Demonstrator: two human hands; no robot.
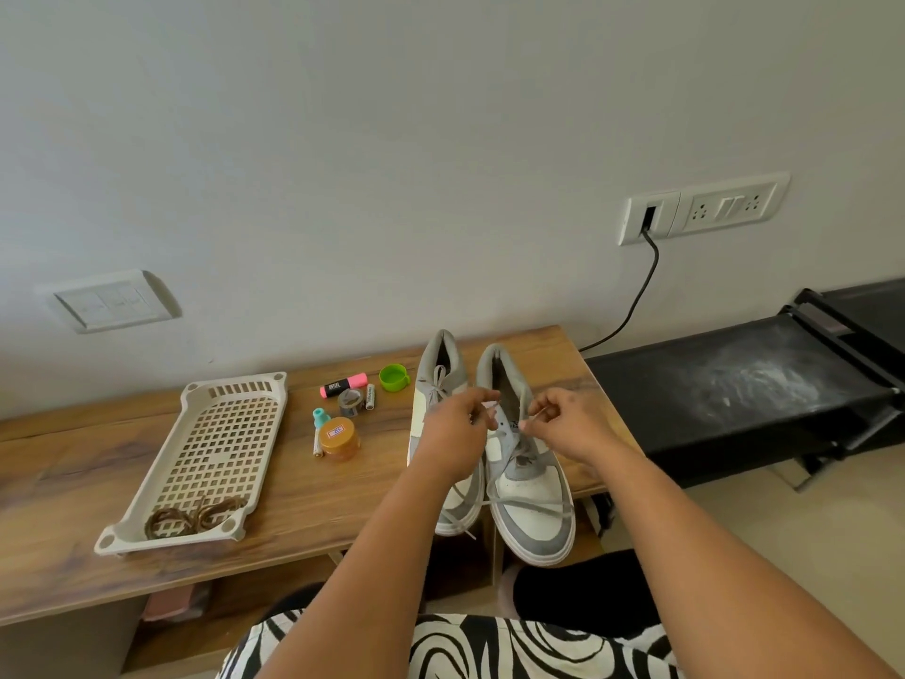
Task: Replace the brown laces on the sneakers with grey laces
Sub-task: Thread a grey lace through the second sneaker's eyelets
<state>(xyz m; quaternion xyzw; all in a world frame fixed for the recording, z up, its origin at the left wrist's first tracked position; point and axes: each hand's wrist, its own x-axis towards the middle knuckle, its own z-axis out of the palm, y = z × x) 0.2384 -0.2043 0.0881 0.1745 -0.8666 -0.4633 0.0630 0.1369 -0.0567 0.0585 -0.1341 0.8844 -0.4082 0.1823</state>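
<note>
Two grey and white sneakers stand side by side on the wooden bench, toes towards me. The left sneaker (443,384) carries a tied grey lace. My left hand (458,433) and my right hand (570,423) hover over the tongue of the right sneaker (531,502), each pinching a strand of its grey lace (519,504). The lace's loose ends trail across both toe caps. The brown laces (193,519) lie bundled in the near end of a cream plastic tray (196,399).
Between tray and shoes sit a pink highlighter (343,384), a green cap (394,377), a tape roll (351,401), batteries and an amber jar (339,439). A black treadmill (734,384) stands right of the bench (73,546). A cable runs from the wall socket (649,218).
</note>
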